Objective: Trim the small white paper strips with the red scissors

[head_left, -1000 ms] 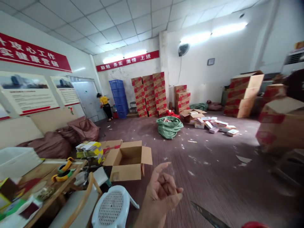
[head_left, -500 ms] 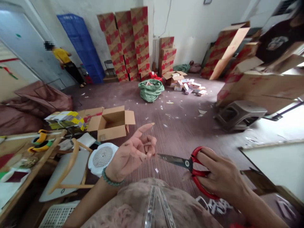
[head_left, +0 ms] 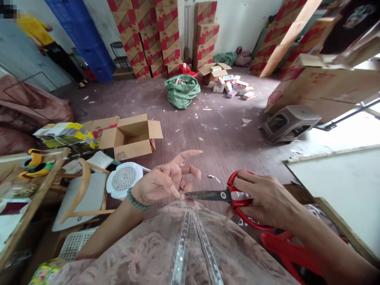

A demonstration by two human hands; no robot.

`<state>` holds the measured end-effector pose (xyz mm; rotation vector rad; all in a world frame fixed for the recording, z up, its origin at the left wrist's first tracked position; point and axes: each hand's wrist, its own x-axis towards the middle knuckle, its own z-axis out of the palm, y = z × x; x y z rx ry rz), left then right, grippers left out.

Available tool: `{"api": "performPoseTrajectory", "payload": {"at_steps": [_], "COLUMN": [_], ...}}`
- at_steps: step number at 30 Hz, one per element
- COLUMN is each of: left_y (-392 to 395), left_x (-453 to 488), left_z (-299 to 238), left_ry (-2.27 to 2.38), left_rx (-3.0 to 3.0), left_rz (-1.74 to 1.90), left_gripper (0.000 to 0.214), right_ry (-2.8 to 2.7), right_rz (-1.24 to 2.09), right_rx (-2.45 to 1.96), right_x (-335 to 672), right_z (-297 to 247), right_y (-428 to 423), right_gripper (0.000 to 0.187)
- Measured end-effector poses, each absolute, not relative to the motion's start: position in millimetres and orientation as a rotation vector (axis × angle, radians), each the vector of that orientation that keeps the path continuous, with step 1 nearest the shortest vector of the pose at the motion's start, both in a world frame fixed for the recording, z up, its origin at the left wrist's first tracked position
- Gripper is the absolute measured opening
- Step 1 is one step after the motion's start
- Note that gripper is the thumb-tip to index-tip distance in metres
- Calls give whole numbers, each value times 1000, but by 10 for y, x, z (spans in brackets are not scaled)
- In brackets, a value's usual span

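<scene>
From the head camera, looking down over your lap, your right hand [head_left: 267, 200] grips the scissors [head_left: 221, 194]. Its fingers go through the red loops, and the dark blades lie almost closed, pointing left. Your left hand [head_left: 164, 183] hangs palm-up just above the pink fabric [head_left: 184, 249] on your knees. The index finger sticks out, while the other fingers curl in toward the thumb. The blade tips sit right at those curled fingertips [head_left: 186, 186], touching them or just short of it. You may be pinching something small there, but I cannot tell.

By the look of it, you are lining up a cut at the fingertips. That calls for a steady left hand and a small, slow squeeze, since the points are so close to skin.

A white stool [head_left: 123, 180] stands just beyond your left wrist, with an open cardboard box [head_left: 130, 136] behind it. A green sack [head_left: 181, 90] lies well off across the floor, and a table edge [head_left: 326, 204] runs along your right.
</scene>
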<state>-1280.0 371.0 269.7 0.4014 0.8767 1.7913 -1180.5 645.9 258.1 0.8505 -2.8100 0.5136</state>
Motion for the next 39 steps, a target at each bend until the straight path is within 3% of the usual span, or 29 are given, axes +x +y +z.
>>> {"api": "performPoseTrajectory", "payload": {"at_steps": [9,32,39], "left_y": [3712,3766,3812], "left_x": [-12826,-12768,-12727], "left_z": [2653,2641,2729], "left_ry": [882,924,1145], "left_rx": [374,441,449], "left_rz": [1727,1682,2005], "left_gripper": [92,90,80], "right_ry": [-2859,-2777,-2675], "right_rz": [710,602,717], "right_rx": [890,916,652], "right_x": [-11791,-11727,-11677], "right_z": [2552,2457,2343], "right_y": [6451,6494,6452], "right_gripper": [12,8,16]}}
